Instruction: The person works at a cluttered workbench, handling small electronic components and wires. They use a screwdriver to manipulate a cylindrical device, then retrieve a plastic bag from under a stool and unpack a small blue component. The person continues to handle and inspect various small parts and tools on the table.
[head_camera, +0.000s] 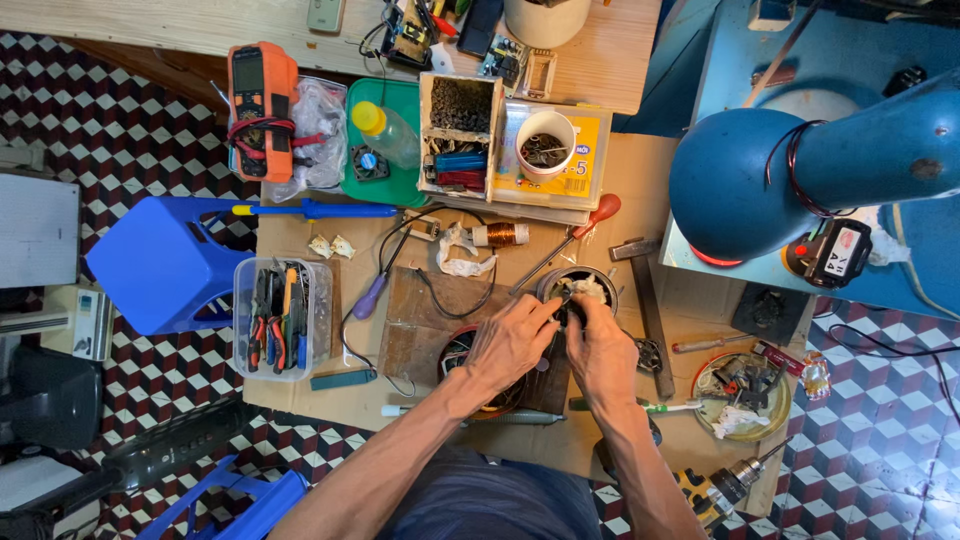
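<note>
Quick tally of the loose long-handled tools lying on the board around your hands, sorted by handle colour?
Red-handled screwdriver: 1
Purple-handled tool: 1
Blue-handled tool with a yellow collar: 1
Hammer: 1
Total: 4
The pliers in the clear tub are not counted.

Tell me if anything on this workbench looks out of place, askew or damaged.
Nothing looks spilled or broken. The bench is crowded, though: a blue-handled screwdriver lies half off the cardboard onto the blue stool, and a drill sits at the mat's front corner. Both hands, left and right, work at the round metal part.
</note>
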